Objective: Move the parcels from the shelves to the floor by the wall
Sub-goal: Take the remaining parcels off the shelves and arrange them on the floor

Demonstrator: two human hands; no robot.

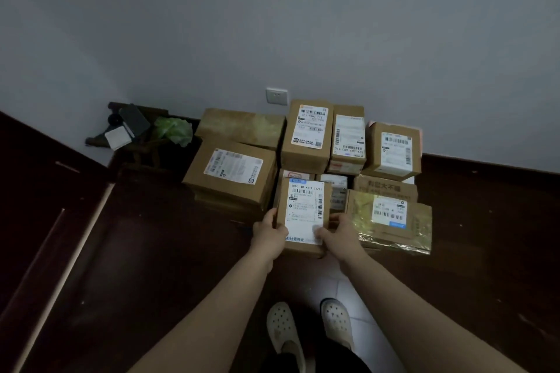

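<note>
Both my hands grip this box (304, 215), left hand (269, 235) and right hand (337, 235) on its sides, setting it down in front of the pile by the wall (303, 24). Next, I'd say: let go, back for another.

The white shipping label on the front parcel (304, 209) is showing a bold code line reading roughly "501C M1 AJ1A (1Z1)" under a blue tab, with barcodes beside it, and its lower edge is carrying the blue logo text 抖音商城. At the back, the tall parcel (306, 138) is displaying barcodes and a bold number that looks like "607-P802 173". The narrow parcel (348, 138) just right of it is bearing an upside-down label, its code reading about "109 1B9 A02-170". The brown carton (385, 188) is showing printed characters, seemingly 有您大不同. Print on the other labels is coming out too small to read.
</note>
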